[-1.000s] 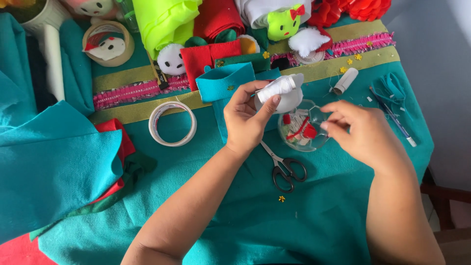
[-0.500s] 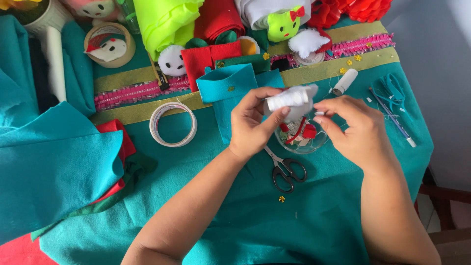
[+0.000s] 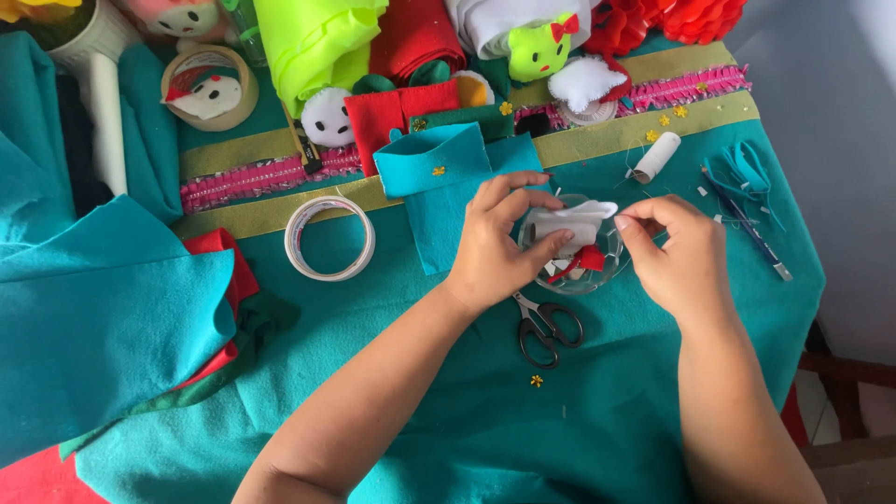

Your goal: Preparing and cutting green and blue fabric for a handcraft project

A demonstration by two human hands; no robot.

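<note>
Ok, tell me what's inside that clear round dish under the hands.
Inside the clear dish, red felt scraps show. The white felt piece held by the left hand and the right hand cover the rest.

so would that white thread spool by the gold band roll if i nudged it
Probably. The spool is a small cylinder lying on its side, so a push across its length could set it rolling. The felt cloth beneath looks soft and should slow it. It looks light, and a loose thread end may trail behind.
</note>
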